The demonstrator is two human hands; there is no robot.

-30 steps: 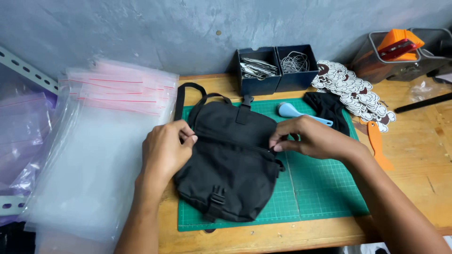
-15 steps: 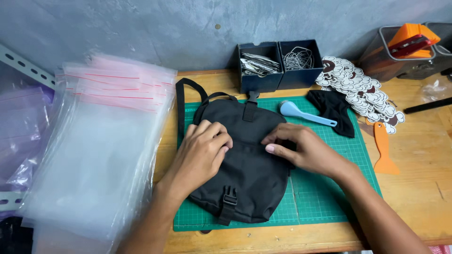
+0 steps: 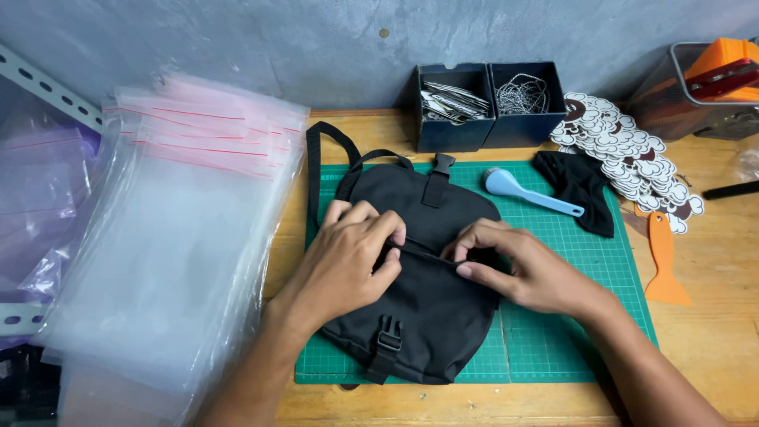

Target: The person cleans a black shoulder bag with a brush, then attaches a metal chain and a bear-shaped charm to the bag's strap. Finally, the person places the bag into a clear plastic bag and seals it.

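The bag point(image 3: 419, 316) lies on the cutting mat point(image 3: 553, 332), which sits on the table point(image 3: 711, 348). My left hand point(image 3: 348, 265) and right hand point(image 3: 526, 269) rest on top of it, side by side. A stack of plastic bags point(image 3: 158, 261) lies to my left. Behind the mat stand 2 boxes point(image 3: 486, 107) against the wall. A brush point(image 3: 526, 191) lies on the mat right of the bag, with a cloth point(image 3: 581, 190) beside it and a scraper point(image 3: 664, 257) further right.

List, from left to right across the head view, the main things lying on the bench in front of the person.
Stack of clear plastic bags → left hand → black bag → right hand → blue brush → black cloth → orange scraper.
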